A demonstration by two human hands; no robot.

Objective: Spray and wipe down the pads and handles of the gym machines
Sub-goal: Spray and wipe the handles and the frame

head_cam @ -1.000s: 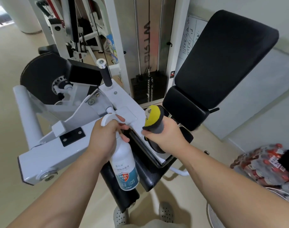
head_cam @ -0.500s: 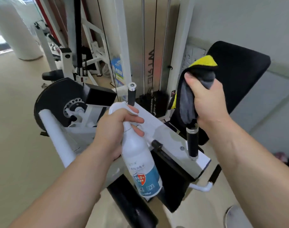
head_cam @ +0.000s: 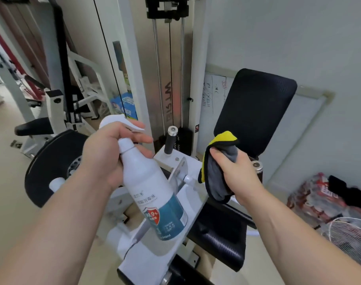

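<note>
The right hand point(head_cam: 236, 175) grips the cloth point(head_cam: 217, 177), just left of the upright right handle point(head_cam: 257, 169); the left hand point(head_cam: 107, 155) grips the spray bottle point(head_cam: 153, 194), farther away.

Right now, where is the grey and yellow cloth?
Head view, right of centre: the grey and yellow cloth is bunched in the right hand, below the black back pad.

1. The left hand point(head_cam: 107, 153) is raised at mid-height, fingers curled closed around the neck of a spray bottle point(head_cam: 155, 194), forearm bare.
2. The right hand point(head_cam: 235, 173) is fisted around a cloth point(head_cam: 216, 177), forearm bare, reaching forward.
</note>
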